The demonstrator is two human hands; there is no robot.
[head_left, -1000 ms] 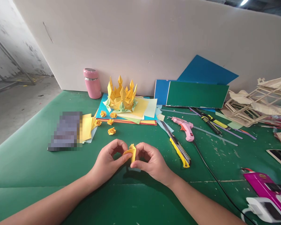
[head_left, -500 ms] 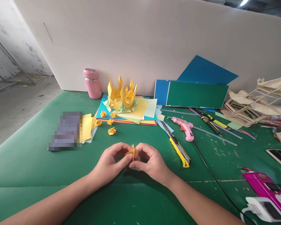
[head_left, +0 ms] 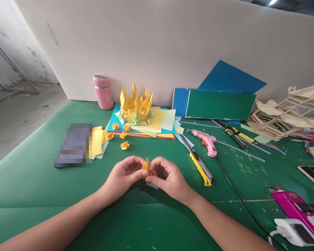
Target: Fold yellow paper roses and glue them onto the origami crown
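Note:
Between my two hands is a small piece of folded yellow paper [head_left: 147, 165], its pointed tip upward. My left hand [head_left: 128, 172] pinches it between thumb and fingers from the left. From the right, my right hand [head_left: 165, 176] closes thumb and fingers on its other side, hiding part of it. Beyond my hands lie several small folded yellow paper roses [head_left: 125, 145]. Behind them a yellow paper crown [head_left: 136, 108] with pale green paper leaves stands on stacked coloured sheets [head_left: 170, 118].
A yellow utility knife [head_left: 201, 169] and a pink glue gun [head_left: 204, 141] with a black cord lie to the right. Farther right are a wooden stick model [head_left: 282, 118] and a magenta power strip [head_left: 290, 204]. A pink flask [head_left: 103, 92] and yellow paper squares [head_left: 96, 142] sit left.
The folded yellow paper has turned between my fingers and now shows a broader face. My fingers have shifted slightly around it; both hands stay in nearly the same place.

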